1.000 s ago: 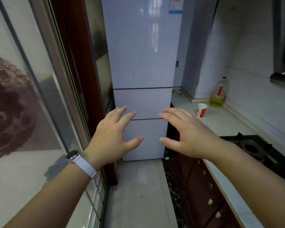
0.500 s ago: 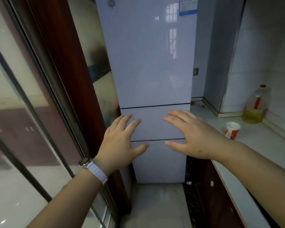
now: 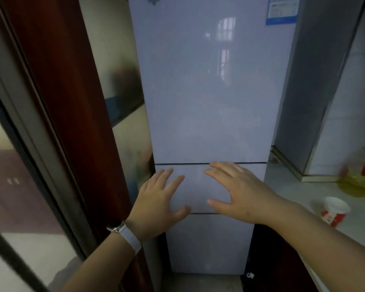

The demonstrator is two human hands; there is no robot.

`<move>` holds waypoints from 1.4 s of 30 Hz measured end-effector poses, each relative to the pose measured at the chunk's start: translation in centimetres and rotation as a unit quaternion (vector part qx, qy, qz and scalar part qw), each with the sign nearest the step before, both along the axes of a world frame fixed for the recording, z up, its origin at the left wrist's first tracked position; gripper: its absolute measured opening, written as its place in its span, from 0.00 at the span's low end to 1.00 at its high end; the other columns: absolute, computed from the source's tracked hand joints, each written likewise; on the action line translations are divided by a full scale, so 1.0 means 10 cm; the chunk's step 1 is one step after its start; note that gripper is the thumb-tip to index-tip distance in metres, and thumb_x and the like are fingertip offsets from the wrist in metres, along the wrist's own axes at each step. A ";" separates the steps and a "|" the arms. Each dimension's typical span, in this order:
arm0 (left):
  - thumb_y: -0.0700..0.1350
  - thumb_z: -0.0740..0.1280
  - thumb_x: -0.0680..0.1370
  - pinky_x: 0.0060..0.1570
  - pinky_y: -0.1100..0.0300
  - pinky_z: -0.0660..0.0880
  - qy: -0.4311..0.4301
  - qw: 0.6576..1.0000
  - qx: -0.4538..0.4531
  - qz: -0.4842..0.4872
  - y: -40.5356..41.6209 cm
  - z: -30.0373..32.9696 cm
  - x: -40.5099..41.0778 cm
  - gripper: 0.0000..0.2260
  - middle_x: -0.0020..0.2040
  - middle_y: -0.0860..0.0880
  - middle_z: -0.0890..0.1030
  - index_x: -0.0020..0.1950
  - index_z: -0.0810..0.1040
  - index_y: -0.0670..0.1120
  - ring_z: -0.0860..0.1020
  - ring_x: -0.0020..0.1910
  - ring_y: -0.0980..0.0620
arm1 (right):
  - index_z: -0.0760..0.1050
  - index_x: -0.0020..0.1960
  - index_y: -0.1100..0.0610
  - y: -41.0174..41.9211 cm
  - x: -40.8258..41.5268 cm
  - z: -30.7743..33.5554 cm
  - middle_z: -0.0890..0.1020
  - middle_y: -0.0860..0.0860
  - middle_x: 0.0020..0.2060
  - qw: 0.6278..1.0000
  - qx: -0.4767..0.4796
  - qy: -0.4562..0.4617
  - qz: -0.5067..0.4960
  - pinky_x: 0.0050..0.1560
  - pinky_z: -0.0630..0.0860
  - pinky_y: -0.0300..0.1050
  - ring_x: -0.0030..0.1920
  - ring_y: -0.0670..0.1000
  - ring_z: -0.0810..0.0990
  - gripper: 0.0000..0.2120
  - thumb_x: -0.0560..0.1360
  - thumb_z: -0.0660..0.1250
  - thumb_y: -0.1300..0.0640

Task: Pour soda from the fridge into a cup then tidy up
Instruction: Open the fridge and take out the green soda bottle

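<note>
A tall pale fridge point(image 3: 207, 91) with three closed doors fills the middle of the view. My left hand point(image 3: 156, 204) and my right hand point(image 3: 238, 192) are stretched out in front of its middle door, fingers spread, holding nothing. Whether they touch the door I cannot tell. A white and red paper cup point(image 3: 334, 211) stands on the counter point(image 3: 291, 186) to the right of the fridge. No soda is in sight.
A bottle of yellow oil point(image 3: 362, 171) stands at the counter's back against the tiled wall. A dark red door frame point(image 3: 72, 123) and a glass sliding door point(image 3: 19, 186) close in the left side. Dark cabinet fronts point(image 3: 280, 260) run under the counter.
The fridge has come closer and fills more of the view. Both hands remain outstretched and spread, now level with the middle door.
</note>
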State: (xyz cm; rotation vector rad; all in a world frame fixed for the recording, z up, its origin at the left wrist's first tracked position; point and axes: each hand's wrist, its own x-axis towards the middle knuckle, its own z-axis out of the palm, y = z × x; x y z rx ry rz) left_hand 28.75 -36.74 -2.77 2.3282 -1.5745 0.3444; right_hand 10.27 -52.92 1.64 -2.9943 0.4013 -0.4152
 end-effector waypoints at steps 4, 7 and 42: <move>0.69 0.56 0.72 0.73 0.44 0.61 0.029 0.999 -0.020 0.004 -0.37 -0.04 0.67 0.37 0.79 0.49 0.58 0.78 0.60 0.54 0.55 0.78 0.46 | 0.56 0.76 0.45 -0.24 0.66 0.05 0.58 0.45 0.75 1.000 0.000 -0.007 -0.010 0.72 0.54 0.44 0.74 0.47 0.55 0.39 0.69 0.52 0.29; 0.65 0.58 0.73 0.73 0.45 0.61 0.049 0.998 -0.041 -0.003 -0.60 -0.06 1.07 0.35 0.79 0.47 0.59 0.78 0.61 0.53 0.56 0.78 0.45 | 0.56 0.76 0.45 -0.36 1.03 0.07 0.58 0.45 0.75 1.000 -0.001 -0.018 -0.015 0.73 0.55 0.45 0.74 0.46 0.54 0.39 0.69 0.51 0.29; 0.56 0.78 0.67 0.51 0.57 0.79 0.472 0.782 -0.385 0.133 -2.45 -0.01 2.75 0.37 0.61 0.52 0.77 0.70 0.64 0.49 0.79 0.57 0.52 | 0.56 0.76 0.46 -1.62 2.63 0.31 0.61 0.47 0.75 0.992 -0.027 -0.043 0.115 0.72 0.60 0.50 0.74 0.49 0.58 0.34 0.74 0.60 0.36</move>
